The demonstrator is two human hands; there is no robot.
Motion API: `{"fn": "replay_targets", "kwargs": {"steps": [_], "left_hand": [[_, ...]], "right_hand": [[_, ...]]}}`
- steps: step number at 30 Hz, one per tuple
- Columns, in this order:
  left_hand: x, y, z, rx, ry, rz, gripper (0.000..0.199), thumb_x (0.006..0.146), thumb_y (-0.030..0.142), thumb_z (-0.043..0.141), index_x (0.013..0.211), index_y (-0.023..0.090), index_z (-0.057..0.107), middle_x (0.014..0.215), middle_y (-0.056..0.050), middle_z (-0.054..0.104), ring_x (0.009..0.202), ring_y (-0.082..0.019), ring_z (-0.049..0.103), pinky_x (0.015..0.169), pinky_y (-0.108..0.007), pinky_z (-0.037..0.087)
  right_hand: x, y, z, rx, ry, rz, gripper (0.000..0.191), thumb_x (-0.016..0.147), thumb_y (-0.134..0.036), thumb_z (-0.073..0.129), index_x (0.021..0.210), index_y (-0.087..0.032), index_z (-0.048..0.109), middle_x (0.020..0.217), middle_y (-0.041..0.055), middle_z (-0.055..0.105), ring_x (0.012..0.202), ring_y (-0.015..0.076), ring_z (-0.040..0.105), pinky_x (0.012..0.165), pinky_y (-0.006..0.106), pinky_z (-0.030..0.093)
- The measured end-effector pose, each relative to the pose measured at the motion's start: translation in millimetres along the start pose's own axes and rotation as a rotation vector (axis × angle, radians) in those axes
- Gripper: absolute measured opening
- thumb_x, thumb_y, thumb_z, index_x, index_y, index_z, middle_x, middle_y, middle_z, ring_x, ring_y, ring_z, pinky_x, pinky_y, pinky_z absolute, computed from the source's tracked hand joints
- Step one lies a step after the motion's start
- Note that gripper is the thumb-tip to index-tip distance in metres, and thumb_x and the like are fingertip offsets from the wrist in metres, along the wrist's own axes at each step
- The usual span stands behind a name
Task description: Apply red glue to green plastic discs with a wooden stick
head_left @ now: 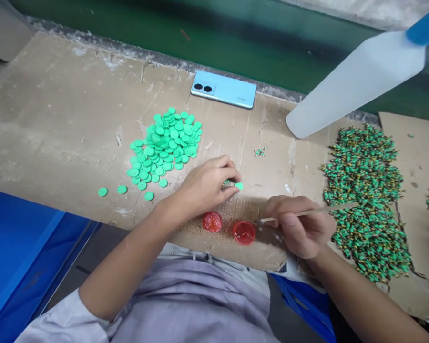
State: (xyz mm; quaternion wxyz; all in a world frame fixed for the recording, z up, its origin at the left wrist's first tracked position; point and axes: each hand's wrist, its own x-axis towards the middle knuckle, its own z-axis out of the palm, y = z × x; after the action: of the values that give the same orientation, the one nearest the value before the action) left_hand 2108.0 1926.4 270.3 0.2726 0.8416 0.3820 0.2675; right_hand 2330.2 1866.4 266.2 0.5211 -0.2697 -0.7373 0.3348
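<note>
Between the thumb and fingers of my left hand (210,183) is a small green disc (239,186), held just above the cardboard. My right hand (302,224) is closed around a thin wooden stick (311,212), its dark tip beside the right red cup (244,232). Another small red cup (212,221) stands to the left, with shiny reddish contents. A heap of green discs (168,140) lies beyond my left forearm. To the right of my right hand spreads a large pile of tiny green, black and yellow pieces (364,200).
A light blue phone (232,90) lies at the cardboard's (75,114) back edge. A tall white bottle (357,83) with a blue cap stands at the back right. Several tiny pieces (260,152) lie mid-table. Blue bins (17,257) sit below the front edge.
</note>
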Motion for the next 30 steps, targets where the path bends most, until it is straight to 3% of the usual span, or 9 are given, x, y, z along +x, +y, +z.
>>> {"fn": "replay_targets", "kwargs": {"steps": [3,5,14,30], "left_hand": [[-0.9,0.0,-0.1,0.001,-0.006,-0.012,0.008,0.093,0.016,0.071,0.1,0.019,0.073,0.109,-0.004,0.067,0.103,-0.02,0.066,0.091,-0.035,0.053],[-1.3,-0.5,0.1,0.009,-0.009,-0.018,0.007,0.094,0.017,0.071,0.1,0.019,0.072,0.109,-0.004,0.067,0.103,-0.02,0.066,0.092,-0.036,0.053],[-2.7,-4.1,2.9,0.006,0.008,0.003,0.006,0.094,0.018,0.071,0.1,0.02,0.071,0.109,-0.003,0.066,0.101,-0.02,0.065,0.088,-0.034,0.054],[-2.1,-3.8,4.3,-0.007,0.017,0.008,0.005,0.095,0.017,0.069,0.099,0.019,0.071,0.108,-0.003,0.066,0.099,-0.019,0.064,0.084,-0.033,0.052]], "right_hand": [[3.8,4.2,-2.5,0.012,0.261,0.125,0.013,0.103,-0.023,0.056,0.094,-0.021,0.066,0.068,-0.0005,0.059,0.056,0.0137,0.059,0.048,0.025,0.048],[9.2,7.4,-3.5,-0.023,0.315,0.197,0.015,0.103,-0.026,0.058,0.092,-0.021,0.065,0.07,-0.0001,0.064,0.053,0.0126,0.059,0.044,0.023,0.046],[24.4,20.0,-1.7,-0.076,0.255,0.426,0.021,0.104,-0.036,0.059,0.092,-0.018,0.063,0.073,0.0015,0.07,0.051,0.0093,0.059,0.045,0.018,0.048],[23.9,21.2,-3.2,-0.137,0.155,0.41,0.017,0.106,-0.029,0.056,0.095,-0.019,0.064,0.078,-0.0008,0.068,0.056,0.0063,0.062,0.05,0.016,0.052]]}}
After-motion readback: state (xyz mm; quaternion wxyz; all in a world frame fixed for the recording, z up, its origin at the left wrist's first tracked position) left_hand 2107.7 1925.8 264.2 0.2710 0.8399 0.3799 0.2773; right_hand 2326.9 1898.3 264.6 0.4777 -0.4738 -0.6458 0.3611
